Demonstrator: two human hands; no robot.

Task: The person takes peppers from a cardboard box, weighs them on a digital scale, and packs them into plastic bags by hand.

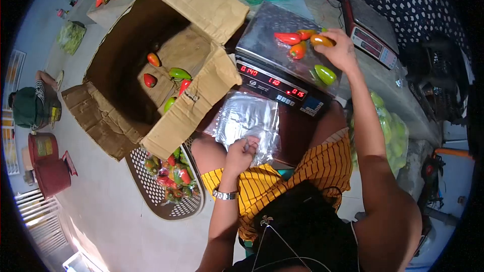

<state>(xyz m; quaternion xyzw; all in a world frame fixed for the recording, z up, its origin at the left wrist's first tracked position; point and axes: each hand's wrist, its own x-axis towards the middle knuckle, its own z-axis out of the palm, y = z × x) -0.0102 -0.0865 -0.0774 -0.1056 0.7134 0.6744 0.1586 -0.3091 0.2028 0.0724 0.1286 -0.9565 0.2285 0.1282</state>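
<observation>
At the digital scale (275, 26), my right hand (339, 50) has its fingers closed on an orange pepper (321, 41). Beside that pepper on the metal pan lie a red pepper (287, 38) and an orange-red pepper (297, 51). Nearer the pan's front right corner is a green pepper (325, 74). The red display is lit. My left hand (242, 155), with a metal watch on the wrist, has curled fingers gripping the lower edge of clear plastic bags (248, 118), which lie stacked in front of the scale.
A large open cardboard box (121, 45) with a few peppers inside stands left of the scale. Below it sits a plastic basket (146, 191) of bagged peppers. A second scale (373, 45) is at the back right, and another person (33, 103) is far left.
</observation>
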